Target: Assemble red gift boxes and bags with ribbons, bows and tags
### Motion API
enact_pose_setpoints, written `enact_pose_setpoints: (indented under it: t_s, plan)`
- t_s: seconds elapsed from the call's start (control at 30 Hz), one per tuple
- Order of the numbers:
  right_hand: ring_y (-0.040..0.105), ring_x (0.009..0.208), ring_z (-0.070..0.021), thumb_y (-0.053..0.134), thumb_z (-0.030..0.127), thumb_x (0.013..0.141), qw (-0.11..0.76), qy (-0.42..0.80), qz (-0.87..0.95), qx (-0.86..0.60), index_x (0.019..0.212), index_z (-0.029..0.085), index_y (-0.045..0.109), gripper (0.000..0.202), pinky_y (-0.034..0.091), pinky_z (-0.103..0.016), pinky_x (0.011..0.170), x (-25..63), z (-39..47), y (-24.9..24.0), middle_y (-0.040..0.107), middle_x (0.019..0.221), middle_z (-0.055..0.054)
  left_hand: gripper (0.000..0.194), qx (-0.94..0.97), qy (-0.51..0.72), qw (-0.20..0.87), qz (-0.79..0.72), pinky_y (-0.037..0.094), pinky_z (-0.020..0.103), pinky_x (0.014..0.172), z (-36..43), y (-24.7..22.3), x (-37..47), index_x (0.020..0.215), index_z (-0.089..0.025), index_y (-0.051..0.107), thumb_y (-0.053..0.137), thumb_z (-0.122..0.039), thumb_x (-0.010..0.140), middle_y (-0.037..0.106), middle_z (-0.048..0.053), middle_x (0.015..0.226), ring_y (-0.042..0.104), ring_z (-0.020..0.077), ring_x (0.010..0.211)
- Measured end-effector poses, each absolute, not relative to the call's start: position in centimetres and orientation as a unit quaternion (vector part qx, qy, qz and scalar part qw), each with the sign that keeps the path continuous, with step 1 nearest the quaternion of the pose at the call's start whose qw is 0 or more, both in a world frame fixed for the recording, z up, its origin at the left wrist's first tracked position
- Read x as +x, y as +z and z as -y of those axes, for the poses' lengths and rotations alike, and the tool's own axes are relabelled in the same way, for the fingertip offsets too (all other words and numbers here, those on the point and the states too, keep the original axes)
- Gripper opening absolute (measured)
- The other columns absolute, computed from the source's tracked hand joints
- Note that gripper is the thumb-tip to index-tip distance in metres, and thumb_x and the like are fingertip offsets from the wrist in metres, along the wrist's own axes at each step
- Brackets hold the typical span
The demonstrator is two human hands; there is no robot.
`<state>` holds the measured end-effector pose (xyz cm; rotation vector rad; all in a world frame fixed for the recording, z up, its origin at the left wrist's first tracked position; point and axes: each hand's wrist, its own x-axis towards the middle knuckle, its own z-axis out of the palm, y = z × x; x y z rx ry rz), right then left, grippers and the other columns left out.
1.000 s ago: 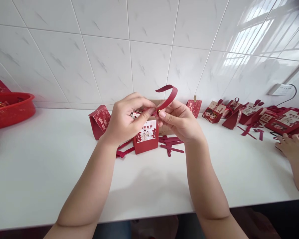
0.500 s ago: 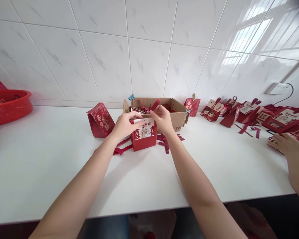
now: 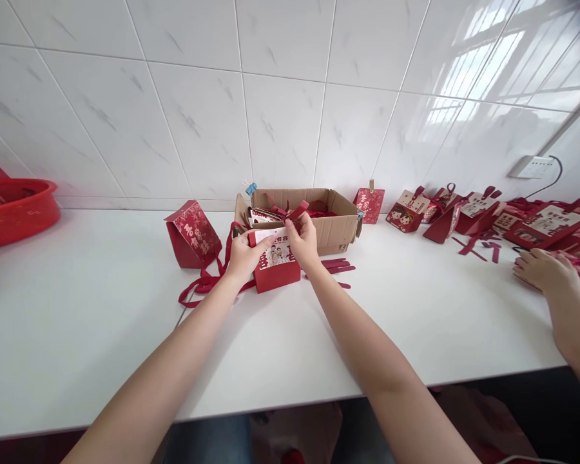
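Observation:
A small red gift box (image 3: 278, 274) with a white printed label stands upright on the white table (image 3: 125, 361). My left hand (image 3: 245, 256) is closed on its upper left edge, thumb across the front. At the upper right edge, my right hand (image 3: 302, 243) pinches a dark red ribbon (image 3: 297, 211) that sticks up above the box. Loose red ribbons (image 3: 200, 287) lie to the left, partly behind my left wrist. Several dark red strips (image 3: 336, 265) rest to the right. Behind the box is an open cardboard box (image 3: 338, 232) with red items inside.
A folded red box (image 3: 193, 235) stands at the left, near a red basin (image 3: 19, 212). A red card (image 3: 370, 205) leans on the wall. Several finished-looking boxes (image 3: 478, 209) crowd the right, where another person's hand (image 3: 546, 270) rests on a box.
My left hand has moved down and left along the box's edge. The ribbons at the left now show more, raised behind my left hand. The other person's hand has moved slightly left.

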<state>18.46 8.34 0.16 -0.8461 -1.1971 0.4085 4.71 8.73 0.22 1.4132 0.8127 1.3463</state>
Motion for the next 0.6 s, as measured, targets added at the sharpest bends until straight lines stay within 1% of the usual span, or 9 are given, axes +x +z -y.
enact_pose_setpoints:
  t_s: [0.1, 0.2, 0.33, 0.4, 0.5, 0.6]
  plan:
    - [0.05, 0.072, -0.013, 0.057, 0.037, 0.083, 0.728, 0.193, 0.542, -0.373, 0.081, 0.02, 0.05, 0.019, 0.042, -0.026, 0.071, 18.5, -8.4, 0.2, 0.054, 0.077, 0.0, 0.05, 0.562, 0.555, 0.516, -0.331, 0.055, 0.034, 0.072, -8.9, 0.0, 4.8, 0.092, -0.012, 0.069, 0.085, -0.041, 0.054, 0.074, 0.01, 0.088, 0.068, 0.0239, 0.079]
    - [0.052, 0.073, -0.0131, 0.06, 0.037, 0.081, 0.718, 0.231, 0.561, -0.341, 0.083, 0.019, 0.055, 0.018, 0.044, -0.027, 0.073, 19.1, -8.4, 0.4, 0.055, 0.076, 0.001, 0.053, 0.55, 0.567, 0.517, -0.328, 0.056, 0.034, 0.072, -9.2, -0.3, 4.9, 0.093, -0.012, 0.069, 0.087, -0.041, 0.052, 0.074, 0.01, 0.088, 0.068, 0.0234, 0.079]
    - [0.056, 0.078, -0.0155, 0.069, 0.037, 0.075, 0.66, 0.306, 0.619, -0.296, 0.084, 0.02, 0.062, 0.021, 0.047, -0.03, 0.077, 20.9, -8.0, 1.2, 0.059, 0.078, 0.0, 0.053, 0.547, 0.579, 0.509, -0.327, 0.056, 0.034, 0.07, -9.7, -0.8, 5.0, 0.092, -0.013, 0.069, 0.087, -0.04, 0.05, 0.074, 0.009, 0.087, 0.069, 0.0228, 0.077]
    - [0.058, 0.084, -0.0172, 0.071, 0.037, 0.073, 0.617, 0.299, 0.664, -0.299, 0.079, 0.02, 0.065, 0.02, 0.047, -0.032, 0.08, 21.8, -7.8, 1.7, 0.061, 0.084, -0.002, 0.053, 0.546, 0.579, 0.513, -0.322, 0.056, 0.034, 0.071, -9.9, -1.0, 5.0, 0.092, -0.013, 0.07, 0.087, -0.04, 0.05, 0.074, 0.008, 0.086, 0.069, 0.023, 0.077]
    - [0.058, 0.09, -0.0186, 0.071, 0.036, 0.073, 0.558, 0.252, 0.72, -0.328, 0.072, 0.019, 0.066, 0.018, 0.047, -0.034, 0.082, 22.6, -7.5, 2.1, 0.061, 0.093, -0.004, 0.054, 0.542, 0.585, 0.511, -0.321, 0.056, 0.035, 0.071, -10.1, -1.2, 5.0, 0.093, -0.013, 0.07, 0.087, -0.04, 0.049, 0.074, 0.008, 0.085, 0.069, 0.0227, 0.076]
    - [0.059, 0.089, -0.0185, 0.071, 0.034, 0.074, 0.537, 0.223, 0.733, -0.352, 0.069, 0.018, 0.067, 0.017, 0.047, -0.035, 0.082, 22.6, -7.4, 2.2, 0.061, 0.095, -0.005, 0.052, 0.541, 0.591, 0.506, -0.32, 0.055, 0.033, 0.071, -10.2, -1.3, 5.0, 0.092, -0.014, 0.069, 0.087, -0.039, 0.05, 0.074, 0.007, 0.084, 0.069, 0.021, 0.074]
